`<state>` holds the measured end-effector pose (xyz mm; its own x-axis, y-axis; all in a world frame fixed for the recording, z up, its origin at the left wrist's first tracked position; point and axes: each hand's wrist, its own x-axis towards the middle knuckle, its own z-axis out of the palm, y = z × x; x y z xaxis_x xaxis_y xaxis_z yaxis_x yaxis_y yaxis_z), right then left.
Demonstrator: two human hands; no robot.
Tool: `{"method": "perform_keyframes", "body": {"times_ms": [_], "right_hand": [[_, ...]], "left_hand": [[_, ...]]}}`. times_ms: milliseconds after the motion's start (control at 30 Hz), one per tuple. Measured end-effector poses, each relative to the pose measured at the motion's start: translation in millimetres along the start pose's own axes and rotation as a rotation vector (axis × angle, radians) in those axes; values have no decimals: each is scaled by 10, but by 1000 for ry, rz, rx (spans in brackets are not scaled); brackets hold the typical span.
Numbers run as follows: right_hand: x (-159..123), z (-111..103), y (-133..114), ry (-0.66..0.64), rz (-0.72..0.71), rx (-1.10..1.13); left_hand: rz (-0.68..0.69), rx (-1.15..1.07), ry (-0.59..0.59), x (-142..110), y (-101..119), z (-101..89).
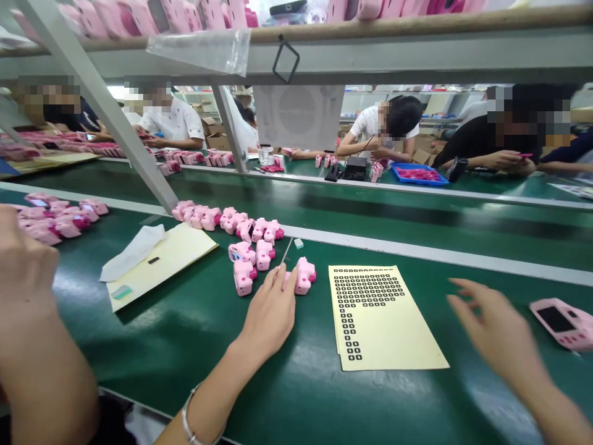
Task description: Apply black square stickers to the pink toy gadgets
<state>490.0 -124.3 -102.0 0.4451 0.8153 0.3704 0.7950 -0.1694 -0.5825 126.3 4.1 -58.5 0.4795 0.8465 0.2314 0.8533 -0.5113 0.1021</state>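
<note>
Left hand [271,312]: bent over a pink camera [304,276]; gripping or merely resting, I can't tell.
Right hand [493,334]: well apart from the left, blurred, fingers loosely spread around nothing.
Sheet [398,334]: flat between the hands, likely so either can reach its black squares [368,287].
Rod [288,250]: juts past the left fingertips; held or lying there, unclear.
Row [225,219]: more cameras along the bench's far edge, probably lined up for order.
Console [563,322]: screen up, right of the right hand, perhaps set aside.
</note>
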Motion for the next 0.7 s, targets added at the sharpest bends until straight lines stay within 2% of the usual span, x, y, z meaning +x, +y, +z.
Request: {"method": "perform_keyframes", "body": {"times_ms": [100,133,200,300,400,500,600,700], "right_hand": [[-69,496,-924,-338,-190,197],[-93,659,-1177,-409,-269,208],[-107,961,-1566,-430,-371,168],[-38,1330,-1887,-378,-343,75],[54,1566,-1999,-373,-291,17],[97,1591,-1984,-379,-235,142],[116,1375,-1839,-411,-115,432],[150,1043,-1552,-475,64,710]], "left_hand": [[-35,-28,-51,-186,109,-139],[-42,-46,-66,-245,112,-168],[-50,-85,-88,-345,68,-193],[-69,-174,-130,-438,-61,-167],[-113,-389,-186,-460,-150,-101],[-122,-640,-207,-446,-155,-20],[-135,-774,-191,-418,-130,52],[-246,-867,-127,-333,-118,98]]}}
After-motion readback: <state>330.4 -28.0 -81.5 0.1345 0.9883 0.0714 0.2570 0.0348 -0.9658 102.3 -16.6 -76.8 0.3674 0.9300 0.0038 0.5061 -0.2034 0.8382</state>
